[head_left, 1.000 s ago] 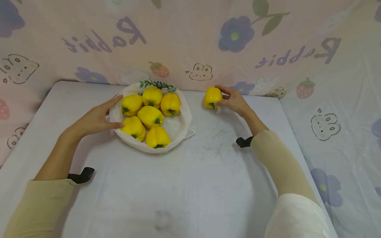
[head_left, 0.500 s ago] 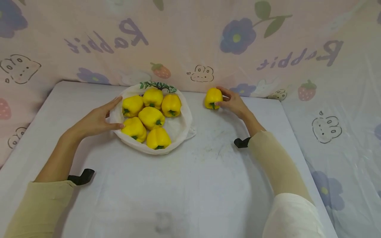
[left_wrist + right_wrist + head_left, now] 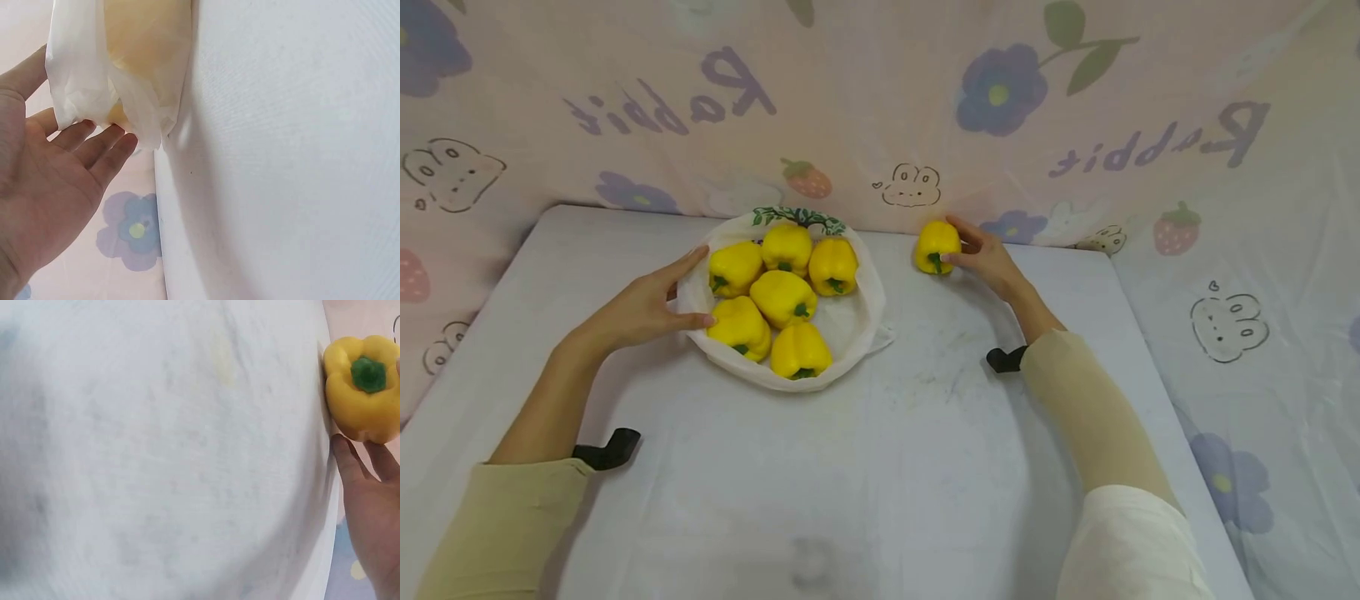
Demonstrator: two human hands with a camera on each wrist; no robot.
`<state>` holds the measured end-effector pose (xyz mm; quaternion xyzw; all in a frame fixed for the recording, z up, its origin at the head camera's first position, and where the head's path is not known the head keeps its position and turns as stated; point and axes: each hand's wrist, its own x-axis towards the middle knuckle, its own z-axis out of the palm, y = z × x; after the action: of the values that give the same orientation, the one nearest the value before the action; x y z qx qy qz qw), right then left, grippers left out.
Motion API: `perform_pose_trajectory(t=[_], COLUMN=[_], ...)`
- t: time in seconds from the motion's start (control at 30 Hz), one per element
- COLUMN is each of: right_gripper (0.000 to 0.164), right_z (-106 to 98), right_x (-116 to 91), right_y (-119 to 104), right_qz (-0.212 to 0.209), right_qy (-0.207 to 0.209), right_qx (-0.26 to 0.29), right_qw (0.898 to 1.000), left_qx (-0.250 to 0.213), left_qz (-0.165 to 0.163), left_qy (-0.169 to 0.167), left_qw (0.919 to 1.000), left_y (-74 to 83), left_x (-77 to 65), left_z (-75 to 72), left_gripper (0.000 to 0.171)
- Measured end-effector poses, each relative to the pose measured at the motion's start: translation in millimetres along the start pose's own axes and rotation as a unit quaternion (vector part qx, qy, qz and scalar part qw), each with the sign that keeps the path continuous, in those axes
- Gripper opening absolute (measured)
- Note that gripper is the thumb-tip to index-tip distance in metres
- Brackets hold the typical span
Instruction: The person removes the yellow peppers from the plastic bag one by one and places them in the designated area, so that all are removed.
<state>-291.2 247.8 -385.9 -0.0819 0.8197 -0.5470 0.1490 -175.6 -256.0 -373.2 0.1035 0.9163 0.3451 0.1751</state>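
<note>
A yellow bell pepper (image 3: 937,247) with a green stem stands on the table near its back edge. My right hand (image 3: 988,260) grips it from the right, thumb in front and index finger behind. In the right wrist view the pepper (image 3: 365,390) shows its stem side, with fingertips at its lower side. Left of it, a white bag (image 3: 868,312) with its mouth spread wide holds several yellow bell peppers (image 3: 782,297). Against the bag's left side rests my left hand (image 3: 636,308), thumb and index finger spread along the rim. Its extended fingers touch the bag's outside (image 3: 78,69) in the left wrist view.
A white cloth covers the table (image 3: 880,467). Behind it hangs a pink curtain (image 3: 865,100) printed with flowers, rabbits and lettering, close to the back edge. A black mount (image 3: 610,450) sticks out at the left sleeve, another black mount (image 3: 1006,360) at the right.
The head view has shifted slightly. The pepper in the right hand has tipped a little, so its stem shows higher. My left hand stays at the bag.
</note>
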Motion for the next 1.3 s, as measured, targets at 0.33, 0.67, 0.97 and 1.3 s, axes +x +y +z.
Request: perform_pose_trajectory(t=[0.33, 0.67, 0.97, 1.3], right_gripper=[0.075, 0.064, 0.055, 0.046], right_z=[0.2, -3.0, -5.6, 9.8], right_x=[5.3, -2.8, -5.6, -11.1], right_y=[6.0, -8.2, -21.6, -45.7], right_qz=[0.012, -0.042, -0.077, -0.154], right_qy=[0.027, 0.055, 0.100, 0.103], right_qx=[-0.004, 0.020, 0.026, 0.038], right_qw=[1.000, 0.997, 0.992, 0.982], left_qx=[0.002, 0.003, 0.006, 0.010], left_qz=[-0.013, -0.012, -0.011, -0.009], left_qy=[-0.001, 0.001, -0.001, -0.003], left_qw=[0.9999, 0.9999, 0.9999, 0.9999], left_y=[-0.1, 0.4, 1.0, 2.3], left_x=[-0.1, -2.4, -1.8, -1.7], left_z=[2.4, 4.5, 3.2, 2.0], left_gripper=[0.108, 0.109, 0.109, 0.110])
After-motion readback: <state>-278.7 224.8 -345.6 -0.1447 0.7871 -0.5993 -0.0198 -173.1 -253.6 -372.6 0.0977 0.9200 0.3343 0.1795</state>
